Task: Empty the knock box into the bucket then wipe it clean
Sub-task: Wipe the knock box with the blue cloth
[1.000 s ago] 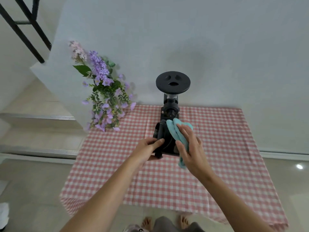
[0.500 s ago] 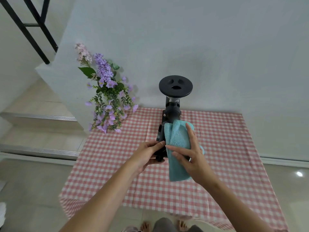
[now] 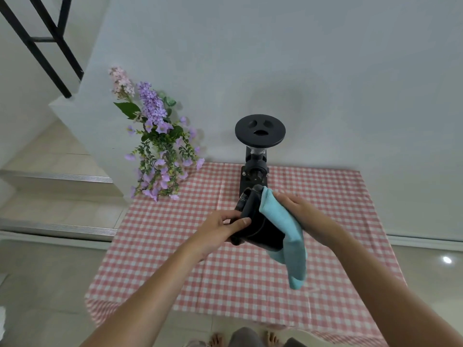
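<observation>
We hold the knock box (image 3: 260, 229) above the middle of the table (image 3: 338, 221), tilted on its side, well clear of the checked cloth. Our left hand (image 3: 220, 227) is closed around its left end, thumb across the front and fingers wrapped behind. Our right hand (image 3: 304, 214) presses a cloth (image 3: 283, 229) flat against the right side of the box; the fingers are spread rather than clenched, and the cloth is pinned between palm and box while its lower corner hangs free.

Progress, as we judge it: the wipe step is in hand. No bucket is in view, so we cannot confirm from this frame that the emptying is done. Some pale residue shows along the upper left edge of the box, which suggests wiping is not finished. The interior is hidden from us.

Materials and shapes:
- Knock box: black, matte, rounded body with a bar or rim at the top end; it looks rigid, likely plastic or rubber-coated.
- Cloth: light blue, soft, fine-napped, draping readily.
- Table cover: pink-and-white gingham, smooth, with fold creases.
- Behind the box: a black grinder (image 3: 259, 146) with a round flat lid, and purple artificial flowers (image 3: 157, 144).
</observation>
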`<action>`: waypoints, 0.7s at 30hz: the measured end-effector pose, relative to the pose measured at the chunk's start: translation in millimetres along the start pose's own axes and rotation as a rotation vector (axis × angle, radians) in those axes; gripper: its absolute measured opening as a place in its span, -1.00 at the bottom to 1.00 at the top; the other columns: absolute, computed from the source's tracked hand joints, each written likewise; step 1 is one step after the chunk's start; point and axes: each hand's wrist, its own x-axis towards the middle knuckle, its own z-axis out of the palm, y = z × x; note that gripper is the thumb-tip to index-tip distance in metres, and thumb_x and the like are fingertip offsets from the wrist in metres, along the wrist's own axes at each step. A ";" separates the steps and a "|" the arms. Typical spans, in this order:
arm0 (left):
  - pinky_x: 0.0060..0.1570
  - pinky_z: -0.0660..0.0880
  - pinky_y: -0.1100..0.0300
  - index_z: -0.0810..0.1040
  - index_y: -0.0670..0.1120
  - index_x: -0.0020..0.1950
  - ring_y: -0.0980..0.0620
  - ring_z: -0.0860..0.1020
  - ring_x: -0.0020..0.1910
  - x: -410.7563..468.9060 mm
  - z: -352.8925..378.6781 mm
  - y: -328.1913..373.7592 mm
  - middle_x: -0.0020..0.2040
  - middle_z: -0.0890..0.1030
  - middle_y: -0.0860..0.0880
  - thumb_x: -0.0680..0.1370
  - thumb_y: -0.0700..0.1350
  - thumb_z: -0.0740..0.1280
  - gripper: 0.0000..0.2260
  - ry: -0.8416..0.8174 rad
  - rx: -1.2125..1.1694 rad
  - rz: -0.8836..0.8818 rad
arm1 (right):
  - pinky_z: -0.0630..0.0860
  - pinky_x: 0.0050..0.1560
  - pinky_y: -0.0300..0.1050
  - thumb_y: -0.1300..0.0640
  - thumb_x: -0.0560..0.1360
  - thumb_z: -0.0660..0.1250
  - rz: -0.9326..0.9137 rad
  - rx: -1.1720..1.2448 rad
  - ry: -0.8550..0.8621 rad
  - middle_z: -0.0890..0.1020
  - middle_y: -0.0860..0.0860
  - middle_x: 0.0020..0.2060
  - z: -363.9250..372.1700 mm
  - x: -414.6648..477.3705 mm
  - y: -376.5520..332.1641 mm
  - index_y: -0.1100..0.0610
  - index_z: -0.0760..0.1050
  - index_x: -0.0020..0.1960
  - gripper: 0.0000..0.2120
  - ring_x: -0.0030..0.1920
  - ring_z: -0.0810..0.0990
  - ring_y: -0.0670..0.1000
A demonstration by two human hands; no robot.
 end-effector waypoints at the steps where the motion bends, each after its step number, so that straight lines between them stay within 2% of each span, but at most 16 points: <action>1: 0.15 0.66 -0.03 0.71 -0.10 0.19 -0.23 0.72 0.01 0.6 2.3 0.7 0.08 0.75 -0.19 0.64 -0.02 0.39 -0.78 0.015 -0.004 0.000 | 0.52 0.33 0.13 -0.27 0.60 0.17 -0.015 -0.021 0.018 0.70 -0.05 0.15 0.7 0.5 -2.2 -0.08 0.60 0.25 -0.59 0.18 0.66 0.03; 3: 0.07 0.66 0.03 0.72 -0.12 0.16 -0.08 0.70 -0.11 2.7 6.3 2.5 -0.01 0.74 -0.16 0.65 -0.02 0.37 -0.77 0.056 -0.034 -0.002 | 0.51 0.30 0.02 -0.27 0.58 0.21 -0.101 -0.115 0.090 0.60 -0.13 0.24 7.4 -1.7 -6.4 -0.12 0.54 0.33 -0.58 0.23 0.60 -0.02; 4: 0.03 0.66 0.07 0.72 -0.14 0.15 -0.04 0.70 -0.13 3.6 8.0 3.4 -0.04 0.74 -0.15 0.65 -0.02 0.36 -0.76 0.073 -0.053 -0.010 | 0.48 0.24 -0.08 -0.25 0.57 0.26 -0.134 -0.171 0.121 0.48 -0.18 0.31 13.1 -5.7 -9.1 -0.11 0.47 0.40 -0.55 0.25 0.54 -0.05; 6: -0.03 0.66 0.09 0.71 -0.18 0.17 -0.06 0.72 -0.08 5.7 9.5 2.6 0.01 0.76 -0.18 0.66 -0.04 0.35 -0.75 0.110 -0.094 -0.042 | 0.43 0.14 -0.18 -0.24 0.49 0.38 -0.143 -0.252 0.178 0.20 -0.21 0.45 27.0 -15.5 -10.4 -0.16 0.28 0.53 -0.34 0.28 0.38 -0.08; 7: -0.04 0.67 0.08 0.71 -0.19 0.17 -0.09 0.73 -0.06 6.9 9.6 1.4 0.02 0.76 -0.20 0.66 -0.05 0.35 -0.75 0.130 -0.116 -0.063 | 0.46 0.15 -0.16 -0.26 0.43 0.44 -0.134 -0.281 0.191 0.05 -0.20 0.55 34.3 -19.9 -7.1 -0.22 0.19 0.55 -0.22 0.34 0.35 -0.05; 9: -0.06 0.68 0.05 0.71 -0.22 0.15 -0.11 0.73 -0.07 7.6 9.0 -1.4 -0.02 0.76 -0.20 0.65 -0.07 0.36 -0.75 0.171 -0.156 -0.115 | 0.55 0.21 -0.08 -0.25 0.35 0.52 -0.142 -0.347 0.183 -0.22 -0.17 0.61 46.7 -27.7 5.2 -0.33 0.04 0.56 -0.06 0.47 0.33 0.05; 11: 0.03 0.69 -0.03 0.73 -0.22 0.11 -0.18 0.73 -0.01 7.8 8.0 -4.9 0.00 0.77 -0.22 0.63 -0.05 0.40 -0.74 0.182 -0.175 -0.163 | 0.59 0.21 -0.03 -0.21 0.33 0.55 -0.166 -0.424 0.191 -0.29 -0.15 0.61 52.7 -31.4 19.2 -0.35 -0.04 0.57 0.02 0.49 0.36 0.10; 13: 0.14 0.66 -0.12 0.75 -0.18 0.10 -0.24 0.72 0.08 6.8 9.1 -6.8 0.04 0.77 -0.23 0.62 -0.02 0.40 -0.75 0.149 -0.156 -0.174 | 0.59 0.25 0.00 -0.22 0.32 0.56 -0.193 -0.471 0.213 -0.24 -0.14 0.62 49.6 -33.8 27.8 -0.34 -0.04 0.57 0.03 0.46 0.36 0.03; 14: 0.15 0.66 -0.11 0.75 -0.16 0.10 -0.23 0.72 0.09 5.5 10.2 -6.4 0.04 0.77 -0.21 0.63 -0.01 0.40 -0.75 0.126 -0.136 -0.161 | 0.57 0.26 0.00 -0.24 0.30 0.56 -0.189 -0.458 0.201 -0.15 -0.16 0.63 44.4 -34.5 27.4 -0.34 0.00 0.56 0.03 0.42 0.35 -0.03; 16: 0.08 0.68 0.00 0.74 -0.12 0.15 -0.16 0.74 0.06 2.2 11.2 -4.2 0.04 0.77 -0.16 0.65 -0.02 0.37 -0.77 0.077 -0.089 -0.112 | 0.57 0.28 -0.01 -0.26 0.27 0.58 -0.149 -0.304 0.117 0.25 -0.17 0.56 25.7 -32.8 22.1 -0.37 0.16 0.51 -0.07 0.35 0.47 -0.10; 17: 0.02 0.68 0.07 0.73 -0.12 0.18 -0.11 0.75 0.01 -0.3 10.9 -1.7 0.02 0.78 -0.13 0.65 -0.03 0.37 -0.77 0.050 -0.063 -0.079 | 0.59 0.27 -0.01 -0.23 0.29 0.58 -0.129 -0.175 0.036 0.47 -0.18 0.42 13.6 -31.8 17.5 -0.37 0.27 0.45 -0.18 0.29 0.57 -0.08; 18: -0.03 0.66 0.14 0.72 -0.12 0.20 -0.04 0.75 -0.04 -3.1 10.1 1.3 -0.02 0.78 -0.07 0.65 -0.04 0.37 -0.77 0.022 -0.033 -0.045 | 0.61 0.25 0.00 -0.19 0.34 0.57 -0.105 -0.055 -0.068 0.61 -0.16 0.28 2.5 -31.8 12.0 -0.35 0.36 0.40 -0.30 0.23 0.64 -0.05; 20: -0.09 0.61 0.23 0.71 -0.12 0.20 0.05 0.74 -0.12 -6.6 9.7 7.0 -0.06 0.76 0.01 0.65 -0.05 0.37 -0.78 -0.011 0.019 -0.001 | 0.60 0.27 0.06 -0.15 0.44 0.51 -0.043 0.064 -0.262 0.70 -0.07 0.19 -14.9 -32.2 2.3 -0.23 0.45 0.38 -0.46 0.19 0.70 0.00; 21: -0.10 0.61 0.24 0.71 -0.12 0.19 0.05 0.74 -0.12 -6.7 10.7 9.8 -0.06 0.76 0.01 0.65 -0.04 0.37 -0.78 -0.014 0.030 0.007 | 0.58 0.28 0.07 -0.16 0.47 0.47 -0.020 0.063 -0.294 0.71 -0.05 0.18 -19.2 -30.0 0.5 -0.18 0.47 0.37 -0.51 0.18 0.70 0.01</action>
